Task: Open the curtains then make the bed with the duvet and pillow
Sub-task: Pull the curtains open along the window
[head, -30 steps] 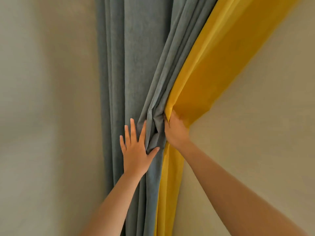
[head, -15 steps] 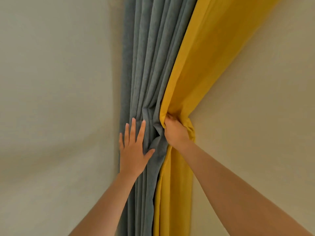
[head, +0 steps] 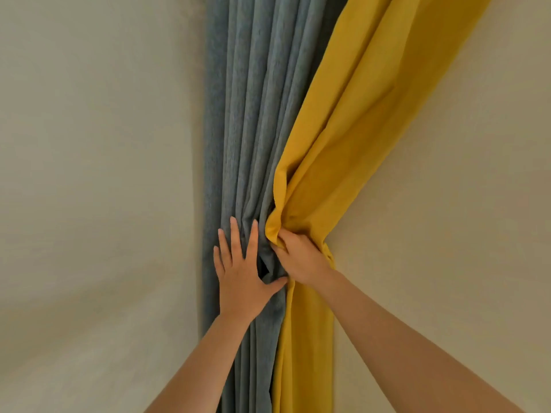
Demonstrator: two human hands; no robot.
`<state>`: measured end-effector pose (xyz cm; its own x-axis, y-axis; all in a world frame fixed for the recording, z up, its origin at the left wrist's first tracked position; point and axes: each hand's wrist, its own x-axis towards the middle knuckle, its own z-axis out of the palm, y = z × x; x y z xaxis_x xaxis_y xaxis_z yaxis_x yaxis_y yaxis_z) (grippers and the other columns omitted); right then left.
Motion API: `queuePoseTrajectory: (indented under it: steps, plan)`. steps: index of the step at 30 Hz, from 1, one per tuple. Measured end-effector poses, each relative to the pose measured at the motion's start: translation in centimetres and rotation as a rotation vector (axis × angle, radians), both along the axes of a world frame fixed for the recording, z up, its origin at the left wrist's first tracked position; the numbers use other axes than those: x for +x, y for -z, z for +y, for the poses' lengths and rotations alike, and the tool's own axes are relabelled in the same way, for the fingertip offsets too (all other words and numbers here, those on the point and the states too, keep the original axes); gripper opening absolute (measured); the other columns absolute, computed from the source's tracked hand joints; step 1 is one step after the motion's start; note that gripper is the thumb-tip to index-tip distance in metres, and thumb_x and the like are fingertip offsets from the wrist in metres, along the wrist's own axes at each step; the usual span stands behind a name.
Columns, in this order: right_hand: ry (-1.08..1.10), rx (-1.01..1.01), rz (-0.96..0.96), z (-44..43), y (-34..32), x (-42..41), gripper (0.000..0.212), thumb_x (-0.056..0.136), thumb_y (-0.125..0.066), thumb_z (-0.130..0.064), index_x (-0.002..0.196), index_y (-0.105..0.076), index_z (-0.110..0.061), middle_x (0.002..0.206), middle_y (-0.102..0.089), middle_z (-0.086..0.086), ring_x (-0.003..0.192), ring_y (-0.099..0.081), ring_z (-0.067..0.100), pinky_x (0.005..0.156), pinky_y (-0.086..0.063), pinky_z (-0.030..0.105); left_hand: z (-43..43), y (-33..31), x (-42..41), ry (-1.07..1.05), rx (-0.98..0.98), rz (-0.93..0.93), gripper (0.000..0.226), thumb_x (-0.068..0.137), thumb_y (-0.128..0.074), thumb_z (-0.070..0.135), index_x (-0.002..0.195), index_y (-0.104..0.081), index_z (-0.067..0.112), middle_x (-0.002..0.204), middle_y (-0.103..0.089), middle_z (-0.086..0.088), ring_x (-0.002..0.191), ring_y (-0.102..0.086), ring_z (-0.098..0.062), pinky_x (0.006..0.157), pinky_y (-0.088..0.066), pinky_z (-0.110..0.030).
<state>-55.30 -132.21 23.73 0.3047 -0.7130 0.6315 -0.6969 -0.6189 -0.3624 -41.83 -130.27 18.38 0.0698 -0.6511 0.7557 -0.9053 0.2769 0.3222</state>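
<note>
A grey-blue curtain (head: 247,114) hangs in tight folds in the room's corner, with a yellow curtain panel (head: 357,114) bunched against its right side. My left hand (head: 243,278) presses flat on the grey folds, fingers straight and spread. My right hand (head: 301,257) grips the gathered yellow fabric where it meets the grey, fingers curled into the cloth. The bed, duvet and pillow are out of view.
Plain beige wall (head: 89,174) fills the left side, and a pale surface (head: 447,204) lies to the right of the curtains. Both my forearms reach in from the bottom edge.
The curtains have gathered tighter toward the corner on the left. The yellow panel is bunched closer against the grey folds, and my right hand has closed further in beside my left hand.
</note>
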Motion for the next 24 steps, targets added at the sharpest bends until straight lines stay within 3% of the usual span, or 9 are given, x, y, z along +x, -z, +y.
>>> queuePoseTrajectory:
  steps: [3,5,8,11,13,15,19,21,24]
  plan:
    - [0.056,-0.134,-0.215,1.9,-1.7,-0.7,0.065,0.093,-0.049,-0.052,0.148,-0.026,-0.027,0.129,-0.059,-0.006,0.113,-0.054,0.003,0.095,-0.045,0.022,-0.2,-1.7,-0.9,0.021,-0.093,0.027,0.114,0.072,-0.067,0.062,0.153,0.009,0.035,0.161,0.017,-0.005,0.148,0.013,-0.031,0.119,-0.003,-0.052]
    - [0.201,-0.424,-0.226,3.4,-3.9,-1.9,0.079,0.087,-0.052,-0.062,0.151,-0.019,-0.029,0.143,-0.045,-0.004,0.129,-0.037,0.001,0.108,-0.029,0.021,-0.1,-3.5,-1.6,0.075,-0.181,0.066,0.105,0.080,-0.066,0.053,0.153,0.006,0.033,0.162,0.014,-0.006,0.148,0.012,-0.032,0.119,-0.006,-0.053]
    - [0.496,-0.779,-0.227,5.6,-9.0,-4.1,0.086,0.079,-0.048,-0.076,0.150,-0.027,-0.032,0.150,-0.035,0.003,0.143,-0.023,0.022,0.115,-0.018,0.047,0.2,-7.2,-3.3,0.142,-0.239,0.062,0.106,0.080,-0.068,0.051,0.153,0.007,0.035,0.161,0.015,-0.007,0.147,0.012,-0.034,0.118,-0.008,-0.055]
    - [0.563,-0.694,-0.450,7.0,-13.9,-5.7,0.108,0.066,-0.050,-0.086,0.153,-0.008,-0.037,0.163,-0.008,0.001,0.149,-0.005,0.030,0.111,-0.012,0.061,0.7,-10.2,-5.5,0.198,-0.247,0.001,0.114,0.073,-0.070,0.058,0.152,0.010,0.039,0.161,0.019,-0.007,0.147,0.014,-0.036,0.117,-0.008,-0.058]
    - [0.509,-0.610,-0.613,7.4,-16.7,-6.5,0.119,0.065,-0.062,-0.078,0.153,0.005,-0.034,0.163,0.004,0.000,0.150,-0.003,0.026,0.109,-0.012,0.067,1.0,-11.6,-6.7,0.248,-0.252,0.010,0.119,0.069,-0.073,0.058,0.151,0.011,0.041,0.161,0.020,-0.005,0.147,0.015,-0.035,0.117,-0.008,-0.059]
    - [0.466,-0.604,-0.644,7.4,-18.9,-7.4,0.115,0.074,-0.070,-0.057,0.153,0.009,-0.029,0.163,0.005,0.003,0.150,-0.003,0.023,0.111,-0.010,0.065,1.2,-12.8,-7.5,0.281,-0.273,0.032,0.118,0.069,-0.072,0.059,0.151,0.011,0.041,0.161,0.019,-0.004,0.147,0.014,-0.034,0.117,-0.007,-0.059]
    - [0.348,-0.682,-0.601,6.2,-21.0,-8.7,0.065,0.098,-0.042,-0.007,0.154,-0.011,-0.010,0.161,-0.016,0.008,0.149,-0.013,0.021,0.122,-0.011,0.043,1.0,-14.8,-8.0,0.318,-0.301,0.093,0.104,0.078,-0.063,0.063,0.150,0.010,0.044,0.161,0.018,0.000,0.147,0.013,-0.034,0.116,-0.006,-0.059]
    - [0.340,-0.683,-0.630,5.0,-21.2,-8.2,0.061,0.095,-0.035,0.006,0.152,-0.020,-0.006,0.158,-0.026,0.010,0.147,-0.021,0.023,0.121,-0.014,0.035,0.5,-15.5,-7.6,0.334,-0.316,0.093,0.098,0.082,-0.059,0.063,0.150,0.009,0.044,0.161,0.018,0.001,0.147,0.015,-0.033,0.117,-0.003,-0.056]
    - [0.263,-0.662,-0.715,3.0,-21.8,-5.7,0.059,0.093,-0.034,0.009,0.150,-0.030,-0.008,0.151,-0.040,0.012,0.140,-0.036,0.023,0.116,-0.021,0.025,-0.4,-16.3,-6.0,0.307,-0.364,0.017,0.096,0.084,-0.058,0.062,0.151,0.009,0.042,0.161,0.018,0.000,0.147,0.017,-0.029,0.118,0.003,-0.049]
